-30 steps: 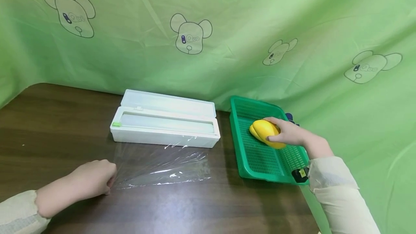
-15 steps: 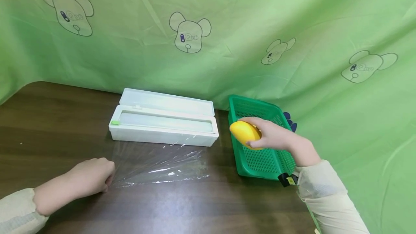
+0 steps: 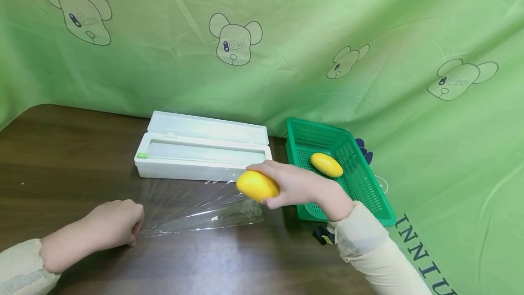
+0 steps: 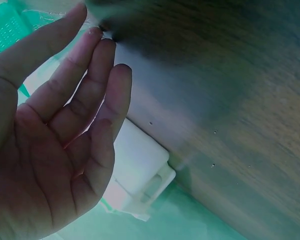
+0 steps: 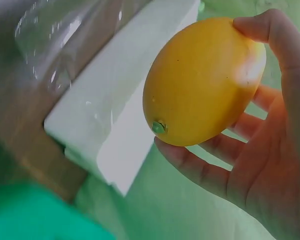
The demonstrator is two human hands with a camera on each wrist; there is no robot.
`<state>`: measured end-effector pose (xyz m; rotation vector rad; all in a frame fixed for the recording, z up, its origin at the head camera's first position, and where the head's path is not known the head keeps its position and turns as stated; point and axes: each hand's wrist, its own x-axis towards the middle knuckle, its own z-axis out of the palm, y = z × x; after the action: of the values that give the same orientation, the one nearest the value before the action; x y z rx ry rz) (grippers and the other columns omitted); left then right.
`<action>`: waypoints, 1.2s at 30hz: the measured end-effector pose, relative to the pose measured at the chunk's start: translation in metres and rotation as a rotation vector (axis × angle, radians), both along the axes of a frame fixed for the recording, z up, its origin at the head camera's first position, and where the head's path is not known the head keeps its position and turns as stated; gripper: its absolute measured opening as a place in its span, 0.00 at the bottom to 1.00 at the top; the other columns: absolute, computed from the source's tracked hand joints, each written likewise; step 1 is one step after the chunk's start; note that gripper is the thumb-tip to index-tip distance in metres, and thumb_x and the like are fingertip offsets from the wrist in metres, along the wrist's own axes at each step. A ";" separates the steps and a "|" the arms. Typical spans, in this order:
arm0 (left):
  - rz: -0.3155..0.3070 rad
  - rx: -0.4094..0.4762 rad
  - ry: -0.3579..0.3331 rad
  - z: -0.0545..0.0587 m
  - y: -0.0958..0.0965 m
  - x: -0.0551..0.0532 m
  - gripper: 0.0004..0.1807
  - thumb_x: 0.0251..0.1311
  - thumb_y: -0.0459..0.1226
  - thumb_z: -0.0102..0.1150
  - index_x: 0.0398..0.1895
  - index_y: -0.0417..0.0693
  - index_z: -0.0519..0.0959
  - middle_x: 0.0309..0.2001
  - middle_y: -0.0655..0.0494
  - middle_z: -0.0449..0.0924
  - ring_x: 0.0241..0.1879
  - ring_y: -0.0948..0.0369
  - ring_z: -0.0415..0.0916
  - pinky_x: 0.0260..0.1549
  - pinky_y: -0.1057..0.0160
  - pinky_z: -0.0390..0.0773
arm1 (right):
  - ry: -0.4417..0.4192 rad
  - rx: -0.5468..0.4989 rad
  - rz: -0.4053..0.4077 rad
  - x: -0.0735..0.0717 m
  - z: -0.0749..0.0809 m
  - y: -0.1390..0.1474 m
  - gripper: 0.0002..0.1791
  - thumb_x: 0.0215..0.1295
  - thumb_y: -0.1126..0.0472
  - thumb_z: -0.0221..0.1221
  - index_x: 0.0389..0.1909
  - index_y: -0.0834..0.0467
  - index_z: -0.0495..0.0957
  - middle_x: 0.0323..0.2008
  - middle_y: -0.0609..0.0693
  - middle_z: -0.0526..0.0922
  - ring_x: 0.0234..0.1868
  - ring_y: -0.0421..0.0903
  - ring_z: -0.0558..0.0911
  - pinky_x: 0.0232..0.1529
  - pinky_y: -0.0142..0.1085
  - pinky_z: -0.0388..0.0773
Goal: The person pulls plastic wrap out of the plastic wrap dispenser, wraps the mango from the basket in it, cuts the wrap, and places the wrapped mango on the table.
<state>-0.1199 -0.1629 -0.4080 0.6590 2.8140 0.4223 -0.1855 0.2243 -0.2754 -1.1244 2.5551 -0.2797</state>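
Observation:
In the head view my right hand [image 3: 292, 185] grips a yellow mango [image 3: 257, 186] over the right part of a sheet of clear cling film [image 3: 204, 211]. Thumb and fingers wrap its sides, and the right wrist view shows a small green stem end on the mango [image 5: 205, 82]. At the film's front left corner, my left hand [image 3: 116, 222] pinches the film, whose creases fan out from there. The left wrist view shows the left hand's [image 4: 65, 115] thumb and fingertips close together. Behind the film stands a white cling film box [image 3: 200, 170], lid raised.
A green plastic basket [image 3: 300, 201] stands on the right of the brown table [image 3: 73, 149], with a second yellow mango [image 3: 326, 165] in it. A green tab [image 3: 142, 155] sits at the box's left end. A green curtain [image 3: 163, 58] hangs behind and to the right.
My right hand has lifted one mango out of the basket and carried it left over the film. The other mango now shows in the basket. The left hand has stayed at the film corner.

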 end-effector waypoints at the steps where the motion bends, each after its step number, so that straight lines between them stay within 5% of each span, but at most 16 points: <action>1: 0.000 0.001 0.003 0.000 0.000 0.000 0.24 0.34 0.32 0.82 0.14 0.58 0.70 0.18 0.66 0.69 0.20 0.63 0.67 0.18 0.58 0.71 | -0.001 -0.001 0.015 0.000 -0.003 -0.005 0.40 0.60 0.53 0.65 0.74 0.53 0.65 0.58 0.47 0.75 0.45 0.43 0.76 0.46 0.39 0.77; 15: -0.018 0.025 0.053 -0.004 -0.002 0.001 0.21 0.44 0.23 0.65 0.13 0.59 0.69 0.17 0.67 0.66 0.17 0.65 0.63 0.15 0.63 0.66 | 0.052 -0.062 0.130 -0.007 -0.058 -0.067 0.36 0.57 0.56 0.69 0.66 0.57 0.68 0.50 0.46 0.78 0.42 0.39 0.75 0.44 0.31 0.73; 36: 0.004 0.063 0.009 -0.002 -0.001 0.001 0.21 0.45 0.23 0.65 0.13 0.58 0.70 0.17 0.67 0.66 0.18 0.66 0.62 0.15 0.64 0.65 | 0.246 -0.028 0.116 -0.002 -0.113 -0.101 0.40 0.58 0.48 0.70 0.70 0.55 0.70 0.58 0.49 0.71 0.46 0.39 0.74 0.36 0.25 0.75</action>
<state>-0.1186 -0.1644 -0.4101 0.6700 2.8207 0.5123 -0.1878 0.1232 -0.3882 -1.3893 2.6886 -0.1572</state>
